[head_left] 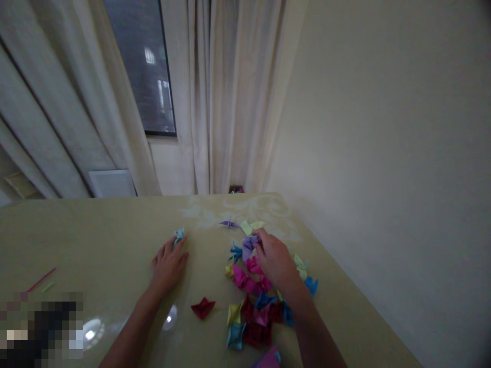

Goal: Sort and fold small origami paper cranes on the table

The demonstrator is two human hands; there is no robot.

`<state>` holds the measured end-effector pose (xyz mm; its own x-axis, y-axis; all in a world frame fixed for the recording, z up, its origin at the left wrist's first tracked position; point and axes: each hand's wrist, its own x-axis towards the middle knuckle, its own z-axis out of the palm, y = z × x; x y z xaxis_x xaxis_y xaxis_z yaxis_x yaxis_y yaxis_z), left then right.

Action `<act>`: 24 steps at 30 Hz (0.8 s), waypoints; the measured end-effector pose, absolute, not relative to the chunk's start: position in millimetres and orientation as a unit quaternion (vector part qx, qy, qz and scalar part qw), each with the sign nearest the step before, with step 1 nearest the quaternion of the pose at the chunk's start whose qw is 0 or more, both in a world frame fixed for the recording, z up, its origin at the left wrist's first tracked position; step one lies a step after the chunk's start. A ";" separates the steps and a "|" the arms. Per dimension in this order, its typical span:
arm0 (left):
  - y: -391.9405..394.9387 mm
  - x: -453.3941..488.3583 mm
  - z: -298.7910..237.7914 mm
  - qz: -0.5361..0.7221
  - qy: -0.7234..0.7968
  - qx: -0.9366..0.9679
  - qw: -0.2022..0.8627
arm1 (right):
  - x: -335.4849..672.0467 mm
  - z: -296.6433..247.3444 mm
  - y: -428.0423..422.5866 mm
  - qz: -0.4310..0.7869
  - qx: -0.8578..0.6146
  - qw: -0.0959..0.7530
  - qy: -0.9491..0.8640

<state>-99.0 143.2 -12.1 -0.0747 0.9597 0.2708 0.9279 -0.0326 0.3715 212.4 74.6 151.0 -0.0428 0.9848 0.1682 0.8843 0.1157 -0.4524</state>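
Note:
My left hand (pixel 169 265) rests on the table with its thumb apart and its fingers stretched forward. Its fingertips touch a small light-blue folded paper piece (pixel 179 234). Over a cluster of folded paper, my right hand (pixel 274 258) pinches a purple origami piece (pixel 249 246) between thumb and fingers. Just beside that lie a blue spiky paper piece (pixel 235 252) and a magenta folded piece (pixel 243 279). A purple paper crane (pixel 229 223) and a pale green folded paper (pixel 246 227) lie beyond the right hand.
A red paper boat (pixel 203 307) lies between my forearms. Nearer me are a yellow piece (pixel 234 314), a light-blue piece (pixel 235 337) and dark red ones (pixel 252 335). A pink stick (pixel 41 279) lies at left. The table (pixel 95 230) meets a wall (pixel 383 153) at right.

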 end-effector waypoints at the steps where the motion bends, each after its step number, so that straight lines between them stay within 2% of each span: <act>1: 145.6 -101.1 -15.1 0.248 0.677 0.692 0.034 | 212.2 149.2 75.4 0.120 -0.656 0.200 -0.718; 6: 156.6 -105.3 -14.2 0.353 0.603 0.709 0.094 | 214.0 139.1 73.0 0.142 -0.640 0.112 -0.747; 9: 156.4 -99.1 4.0 0.419 0.576 0.685 0.154 | 215.2 139.2 69.7 0.133 -0.639 0.112 -0.749; 12: 147.7 -83.6 37.2 0.490 0.527 0.643 0.262 | 211.7 146.2 67.2 0.133 -0.627 0.181 -0.745; 18: 105.0 -47.8 108.0 0.526 0.368 0.654 0.400 | 191.8 160.2 58.4 0.234 -0.499 0.427 -0.717; 21: 85.2 -38.2 127.5 0.510 0.296 0.673 0.445 | 183.9 166.0 50.8 0.296 -0.431 0.464 -0.715; 24: 69.7 -32.3 139.2 0.513 0.269 0.684 0.444 | 181.5 174.7 38.4 0.317 -0.399 0.479 -0.715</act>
<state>-32.3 69.7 139.2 0.3296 0.8229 0.4629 -0.0881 -0.4613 0.8828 181.5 38.4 174.7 -0.2227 0.8741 0.4317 0.2664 0.4805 -0.8355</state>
